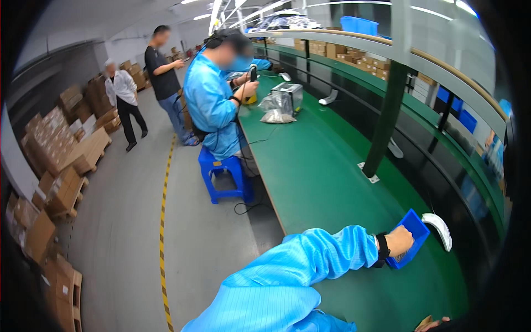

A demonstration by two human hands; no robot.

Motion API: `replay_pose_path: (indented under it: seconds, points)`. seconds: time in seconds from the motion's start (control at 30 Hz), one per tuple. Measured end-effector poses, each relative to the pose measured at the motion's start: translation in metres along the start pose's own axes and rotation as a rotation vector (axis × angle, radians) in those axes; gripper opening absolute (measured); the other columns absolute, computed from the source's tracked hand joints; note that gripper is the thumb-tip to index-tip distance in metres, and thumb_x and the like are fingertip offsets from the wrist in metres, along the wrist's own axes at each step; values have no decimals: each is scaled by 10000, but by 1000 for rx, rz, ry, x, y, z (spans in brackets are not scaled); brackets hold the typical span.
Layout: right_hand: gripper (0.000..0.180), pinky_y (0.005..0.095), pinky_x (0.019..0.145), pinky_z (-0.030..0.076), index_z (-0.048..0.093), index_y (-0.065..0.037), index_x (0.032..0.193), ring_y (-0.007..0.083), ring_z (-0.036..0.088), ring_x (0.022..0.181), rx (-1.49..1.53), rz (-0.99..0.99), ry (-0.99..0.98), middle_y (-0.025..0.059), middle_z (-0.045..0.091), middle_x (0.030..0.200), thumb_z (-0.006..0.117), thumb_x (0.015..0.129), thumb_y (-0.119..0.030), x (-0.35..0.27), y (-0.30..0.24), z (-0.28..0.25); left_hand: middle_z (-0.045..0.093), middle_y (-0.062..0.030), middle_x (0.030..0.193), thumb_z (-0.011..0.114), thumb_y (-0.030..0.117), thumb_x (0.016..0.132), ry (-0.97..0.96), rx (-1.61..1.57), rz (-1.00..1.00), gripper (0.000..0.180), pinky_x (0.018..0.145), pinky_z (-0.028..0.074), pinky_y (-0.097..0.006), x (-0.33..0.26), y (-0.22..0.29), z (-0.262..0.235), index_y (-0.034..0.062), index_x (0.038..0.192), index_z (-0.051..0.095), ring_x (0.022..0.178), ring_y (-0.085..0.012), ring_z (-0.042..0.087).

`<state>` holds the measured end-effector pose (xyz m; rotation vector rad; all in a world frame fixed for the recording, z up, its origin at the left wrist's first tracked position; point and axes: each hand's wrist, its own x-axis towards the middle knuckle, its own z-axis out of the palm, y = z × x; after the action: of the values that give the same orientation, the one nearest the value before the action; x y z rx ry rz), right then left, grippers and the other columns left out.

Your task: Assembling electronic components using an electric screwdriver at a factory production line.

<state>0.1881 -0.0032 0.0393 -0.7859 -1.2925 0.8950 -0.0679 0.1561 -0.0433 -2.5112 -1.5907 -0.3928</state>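
Observation:
My left hand (400, 241) reaches into a small blue parts bin (416, 226) on the green bench. Its fingers are curled closed, and what they may hold is hidden inside the bin. Small greyish parts (399, 257) show at the bin's near end, too fine to name. A black band (383, 247) circles the left wrist over the light-blue sleeve. Only a sliver of my right hand (436, 324) enters at the bottom right edge, beside a small brownish thing I cannot make out. Most of its fingers are cut off from sight.
A curved white device (438, 231) lies just right of the bin. Farther up the green bench (315, 166), a dark green post (383, 122) rises to a shelf. A clear bag (278, 108) lies near a seated co-worker (213, 99) on a blue stool (224, 174). Two people stand beyond; cartons line the left.

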Motion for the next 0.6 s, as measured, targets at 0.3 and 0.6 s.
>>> replay_pose_path:
  seconds: [0.3, 0.6]
  points:
    - [601, 324, 611, 441, 345, -8, 1172, 185, 497, 639, 24, 39, -109, 87, 541, 783, 625, 777, -365, 0, 4, 2, 611, -47, 686, 558, 147, 680, 135, 46, -6, 76, 746, 380, -343, -9, -4, -7, 115, 690, 626, 678, -204, 591]
    - [516, 280, 649, 486, 383, 13, 1156, 198, 553, 717, -40, -18, 3, 116, 557, 854, 587, 812, -314, 3, 16, 2, 586, -31, 675, 609, 188, 609, 112, 42, 71, 94, 680, 361, -337, -2, 4, -16, 123, 669, 579, 676, -196, 550]
